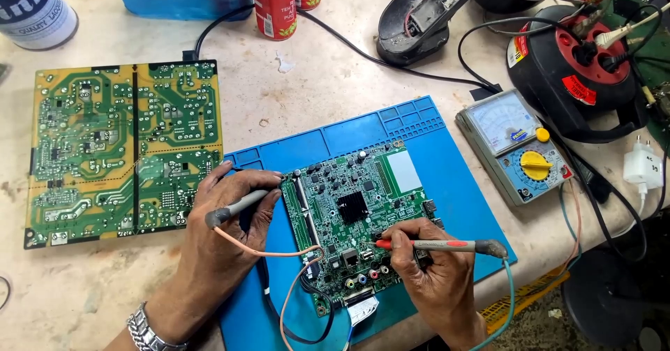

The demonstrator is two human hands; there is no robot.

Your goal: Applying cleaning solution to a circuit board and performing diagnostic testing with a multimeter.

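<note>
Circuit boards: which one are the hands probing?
The smaller green board on the blue mat; the larger yellow-green board lies untouched, off the mat.

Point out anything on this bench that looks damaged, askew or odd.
The black device at the top of the bench lies opened, its inner wiring and parts exposed. A small scrap lies loose on the stained tabletop near the red cans. The green circuit board sits askew on the blue mat.

Two bare hands, forearms entering from near edge. Left hand [234, 208]: no rings visible, no sleeve; silver metal link watch band [148, 333] at wrist, near left. Right hand [426, 264]: bare wrist, no sleeve or band visible. Short nails, no gloves.
</note>
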